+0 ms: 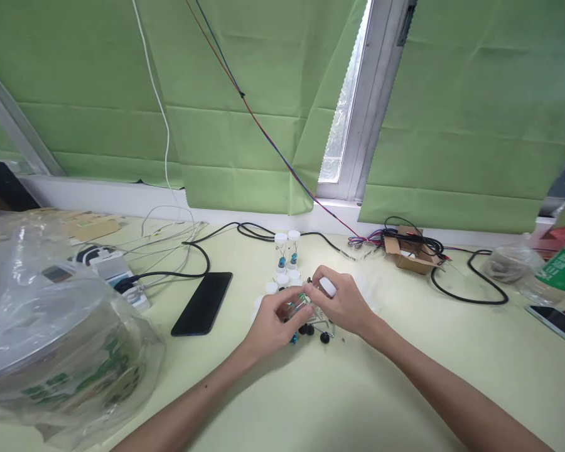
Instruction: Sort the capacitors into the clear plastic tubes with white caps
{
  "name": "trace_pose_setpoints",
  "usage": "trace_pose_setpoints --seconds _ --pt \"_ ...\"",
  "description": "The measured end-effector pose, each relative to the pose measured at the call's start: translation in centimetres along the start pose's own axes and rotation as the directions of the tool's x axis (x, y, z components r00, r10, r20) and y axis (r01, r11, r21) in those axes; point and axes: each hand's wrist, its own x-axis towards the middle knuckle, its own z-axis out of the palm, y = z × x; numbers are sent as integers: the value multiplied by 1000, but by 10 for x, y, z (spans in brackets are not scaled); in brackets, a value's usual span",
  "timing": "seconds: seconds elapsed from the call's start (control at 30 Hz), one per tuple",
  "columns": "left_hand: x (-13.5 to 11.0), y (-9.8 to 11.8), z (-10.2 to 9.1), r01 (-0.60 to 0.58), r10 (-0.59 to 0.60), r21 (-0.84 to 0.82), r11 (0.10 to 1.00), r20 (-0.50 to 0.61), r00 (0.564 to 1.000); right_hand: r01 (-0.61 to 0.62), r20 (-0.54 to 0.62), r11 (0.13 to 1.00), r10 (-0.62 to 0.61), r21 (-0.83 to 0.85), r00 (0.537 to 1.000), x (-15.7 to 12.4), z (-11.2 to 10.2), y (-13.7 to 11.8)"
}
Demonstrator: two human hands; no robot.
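Note:
My left hand (273, 321) is closed around a small clear vial (295, 307), tilted, its mouth toward my right hand. In the fingers of my right hand (343, 302) sits a white cap (328, 287); the fingertips meet at the vial's mouth, and a tiny dark part there is too small to name. Below the hands lie thin bent metal rods with round black ends (324, 338), and a small blue piece (293, 338). Behind the hands stand two capped clear vials (281, 252) with blue pieces inside. More white caps (271, 287) show beside my left hand, partly hidden.
A black phone (202, 304) lies to the left, near a power strip (117, 276) with cables. A large plastic-wrapped tub (61, 339) takes up the left front. At the right are an open cardboard box (412, 254), black cable, a green-labelled bottle (562, 270) and another phone (558, 325).

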Motion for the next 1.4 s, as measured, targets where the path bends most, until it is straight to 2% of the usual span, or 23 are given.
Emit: trace_pose_setpoints --seconds 0.37,1.2,1.4 --pt "-2 -2 5 16 -16 11 1000 0 1000 -10 -72 999 13 41 997 -2 8 4" --pt "-4 -7 7 10 -8 81 997 -21 1000 -52 -25 999 51 -7 998 -3 8 11" --pt "-3 -10 6 -20 25 111 994 -38 999 -58 -62 998 58 5 996 -3 10 4"
